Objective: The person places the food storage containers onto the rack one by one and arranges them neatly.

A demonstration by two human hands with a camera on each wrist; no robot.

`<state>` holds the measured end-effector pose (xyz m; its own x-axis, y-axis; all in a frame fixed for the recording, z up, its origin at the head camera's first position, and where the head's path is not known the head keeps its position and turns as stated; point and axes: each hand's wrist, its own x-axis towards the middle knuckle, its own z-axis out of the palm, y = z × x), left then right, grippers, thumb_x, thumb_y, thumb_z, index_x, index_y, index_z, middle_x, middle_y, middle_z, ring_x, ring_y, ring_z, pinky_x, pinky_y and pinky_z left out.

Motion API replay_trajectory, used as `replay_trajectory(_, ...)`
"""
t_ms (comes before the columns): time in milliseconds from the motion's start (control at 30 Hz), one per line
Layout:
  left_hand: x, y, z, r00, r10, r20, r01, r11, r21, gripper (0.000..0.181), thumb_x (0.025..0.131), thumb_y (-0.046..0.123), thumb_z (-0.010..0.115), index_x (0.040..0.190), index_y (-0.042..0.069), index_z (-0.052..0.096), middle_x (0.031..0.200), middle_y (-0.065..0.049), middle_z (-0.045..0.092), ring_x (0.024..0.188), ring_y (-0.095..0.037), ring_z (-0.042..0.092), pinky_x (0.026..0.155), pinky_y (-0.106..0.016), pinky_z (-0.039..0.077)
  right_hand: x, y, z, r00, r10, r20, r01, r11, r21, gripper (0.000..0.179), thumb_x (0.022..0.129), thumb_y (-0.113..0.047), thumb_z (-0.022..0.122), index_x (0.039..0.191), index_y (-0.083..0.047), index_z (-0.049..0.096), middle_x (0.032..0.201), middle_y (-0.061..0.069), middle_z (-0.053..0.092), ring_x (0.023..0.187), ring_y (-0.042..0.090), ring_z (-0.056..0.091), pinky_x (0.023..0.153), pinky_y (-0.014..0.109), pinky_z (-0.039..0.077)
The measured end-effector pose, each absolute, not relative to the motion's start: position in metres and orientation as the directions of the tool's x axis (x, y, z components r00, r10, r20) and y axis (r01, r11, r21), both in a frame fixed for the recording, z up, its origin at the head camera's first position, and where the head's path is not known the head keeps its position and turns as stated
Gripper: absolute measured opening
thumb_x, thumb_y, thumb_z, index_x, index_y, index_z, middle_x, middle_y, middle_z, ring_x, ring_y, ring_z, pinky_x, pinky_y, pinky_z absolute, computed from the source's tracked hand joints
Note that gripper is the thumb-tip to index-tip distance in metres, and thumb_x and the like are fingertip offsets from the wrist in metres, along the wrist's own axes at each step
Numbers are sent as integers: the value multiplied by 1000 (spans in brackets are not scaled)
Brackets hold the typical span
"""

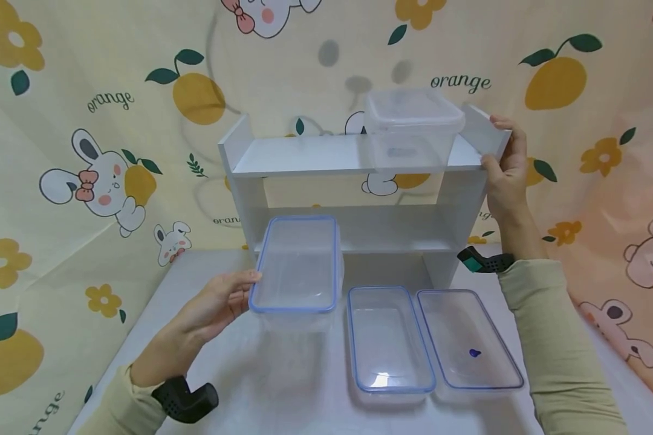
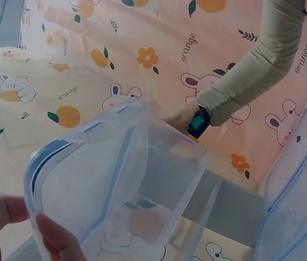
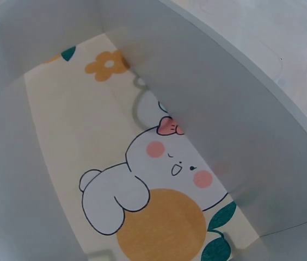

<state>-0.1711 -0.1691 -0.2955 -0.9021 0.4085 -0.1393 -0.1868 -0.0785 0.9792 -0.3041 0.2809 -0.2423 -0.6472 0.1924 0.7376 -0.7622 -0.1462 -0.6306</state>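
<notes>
My left hand (image 1: 217,302) pinches the left edge of a clear plastic food container (image 1: 296,266) with a blue-rimmed lid, held above the table in front of the white shelf unit (image 1: 299,154). In the left wrist view, the fingertips (image 2: 61,236) press against the rim of this container (image 2: 88,179). My right hand (image 1: 510,175) grips the upper right side panel of the shelf, thumb on its front and fingers over its top. A clear container (image 1: 413,136) with a whitish lid stands on the top shelf, towards the right.
Two more clear lidded containers lie side by side on the white table: one with a light blue rim (image 1: 389,344), the other with a darker rim (image 1: 462,326) and a small blue mark. The shelf's middle board (image 1: 392,232) shows behind. A patterned cloth (image 1: 315,78) hangs at the back.
</notes>
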Motion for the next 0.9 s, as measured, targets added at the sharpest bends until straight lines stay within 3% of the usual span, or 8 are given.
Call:
replay_trajectory(133, -173, -166, -292, -898, 422, -127, -179, -87, 980, 15, 94, 26, 57, 102, 14, 62, 92, 10, 70, 86, -4, 63, 79, -17, 52, -304, 282, -242, -648, 190, 738, -762, -146, -631, 51, 88, 16, 38, 126, -17, 45, 145, 4, 39, 126, 22, 38, 122, 43, 27)
replay_trajectory(367, -177, -160, -283, -897, 428, -108, -155, -76, 985, 28, 94, 24, 53, 115, 6, 49, 96, 9, 66, 88, -4, 62, 79, -17, 52, -304, 282, -242, -654, 199, 730, -756, -138, -640, 50, 88, 15, 39, 126, -17, 45, 146, 4, 38, 127, 22, 38, 122, 42, 28)
replay_trajectory(900, -181, -158, -267, -900, 430, -66, -127, -115, 985, 26, 94, 23, 51, 114, 6, 50, 97, 7, 67, 90, -4, 63, 80, -17, 52, -303, 281, -241, -652, 191, 734, -758, -140, -637, 51, 88, 15, 38, 127, -17, 45, 148, 6, 36, 128, 23, 37, 122, 43, 26)
